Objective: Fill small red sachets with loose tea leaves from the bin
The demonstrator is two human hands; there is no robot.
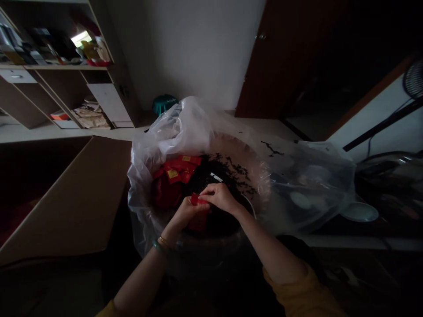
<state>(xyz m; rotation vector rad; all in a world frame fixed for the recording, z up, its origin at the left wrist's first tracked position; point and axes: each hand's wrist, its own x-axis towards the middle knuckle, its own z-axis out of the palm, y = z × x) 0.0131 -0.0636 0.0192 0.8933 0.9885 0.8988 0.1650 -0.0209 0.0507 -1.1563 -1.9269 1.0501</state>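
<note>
"Red packet (194, 199) is sitting right between the two hands, over the near part of the round container (244, 147)!"

"And which hand is nearer?"

"Neither is winning, both are touching it! The left hand (186, 212) is gripping from the left and below, fingers curling nearly closed around it. The right hand (220, 197) is coming in from the right, thumb and fingertips pinching the upper right edge, hardly any gap showing"

"How is its long axis running?"

"Seemingly left to right, from one hand towards the other, but fingers are covering too much to be sure. More red is showing below the hands, and whether it's belonging to the same packet, I cannot tell!"

"What's lying beyond?"

"Other red packets (176, 170) are piling up ahead and to the left, dark leafy bits (236, 169) are spreading ahead and to the right, and clear plastic (140, 176) is draping over the container's rim"
</note>
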